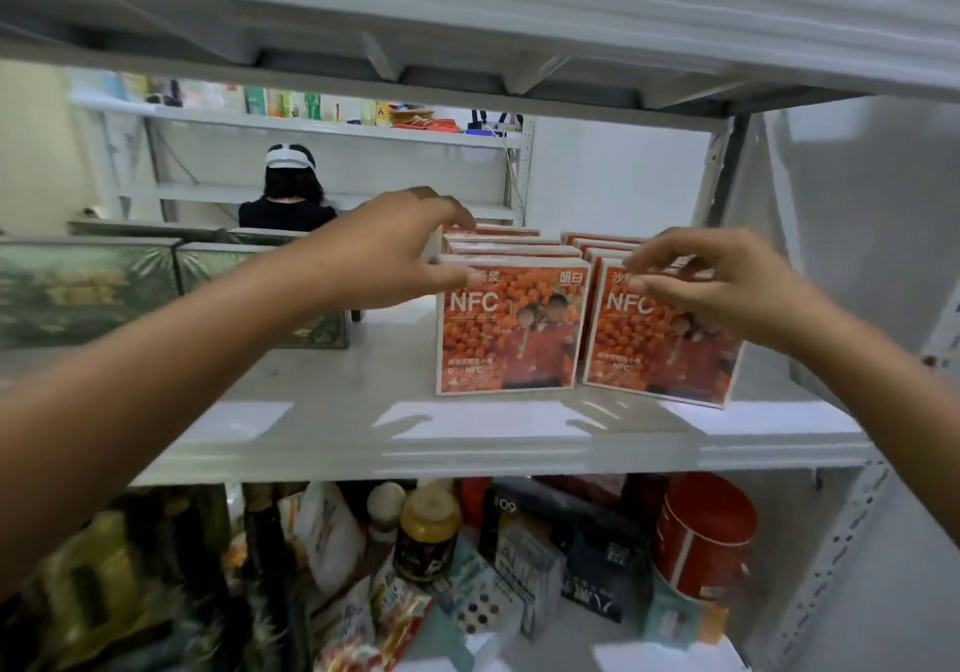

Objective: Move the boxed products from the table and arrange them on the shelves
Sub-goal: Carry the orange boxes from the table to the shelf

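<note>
Two rows of orange NFC boxes stand upright on the white shelf [322,411]. The left row [511,328] and the right row [660,339] each hold several boxes, one behind another. My left hand [384,250] reaches over the left row, fingers spread across the tops of the boxes and thumb against the front box's upper left corner. My right hand [717,282] hovers at the top of the right row with loosely bent fingers near the front box's upper edge. Whether either hand grips a box is unclear.
Green patterned boxes [88,292] stand on the same shelf at the left. The shelf below holds a jar [428,531], a red tin [706,536], dark boxes and packets. A metal shelf [467,22] runs overhead. A person [288,193] stands behind the rack by another shelf.
</note>
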